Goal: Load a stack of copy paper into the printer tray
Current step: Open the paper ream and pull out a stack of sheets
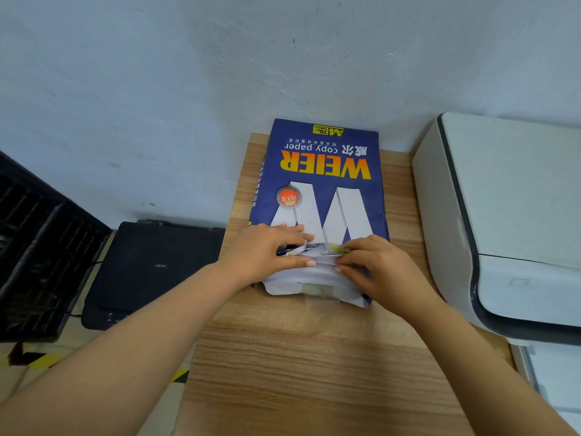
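Early going here: my left hand [267,250] is curled over the torn near end of the ream wrapper [323,187], thumb under the white sheets [317,272], while my right hand [374,265] pinches the loose flap. The ream lies on the wooden surface [314,357], toward its far edge. Nothing is out yet; the printer [509,215] waits unopened at the right edge.
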Motion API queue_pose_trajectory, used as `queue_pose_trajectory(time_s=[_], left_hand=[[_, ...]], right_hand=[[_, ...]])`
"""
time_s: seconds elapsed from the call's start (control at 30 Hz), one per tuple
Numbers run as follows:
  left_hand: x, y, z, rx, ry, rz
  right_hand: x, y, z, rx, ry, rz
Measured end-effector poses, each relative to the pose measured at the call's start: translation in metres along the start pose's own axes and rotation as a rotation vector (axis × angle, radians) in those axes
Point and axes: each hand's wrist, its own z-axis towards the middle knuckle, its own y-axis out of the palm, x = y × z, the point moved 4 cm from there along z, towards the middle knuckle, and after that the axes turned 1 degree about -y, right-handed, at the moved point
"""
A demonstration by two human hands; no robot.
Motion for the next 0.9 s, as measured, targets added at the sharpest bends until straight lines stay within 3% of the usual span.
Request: queue_pose_trajectory(time_s=[0.17,0.3,0.53,0.7,0.8,0.9], left_hand=[[0.002,0.002,-0.004,0.021,0.028,-0.028],[0.009,0.007,-0.013,-0.021,0.07,-0.108],[0.029,0.012,-0.067,0.111,0.117,-0.138],[0.042,0.013,-0.111,0.141,-0.052,-0.206],[0.053,0.013,-0.126,0.108,-0.1,-0.214],[0.059,0.017,-0.142,0.063,-0.12,-0.212]], right_hand=[[0.001,0.005,0.001,0.083,0.048,0.108],[-0.011,0.004,-0.01,0.123,-0.01,0.059],[-0.037,-0.007,-0.044,0.102,-0.006,0.09],[-0.053,-0.019,-0.071,0.052,0.038,0.167],[-0.057,-0.027,-0.084,-0.041,0.129,0.264],[-0.054,-0.034,-0.099,0.025,0.347,0.488]])
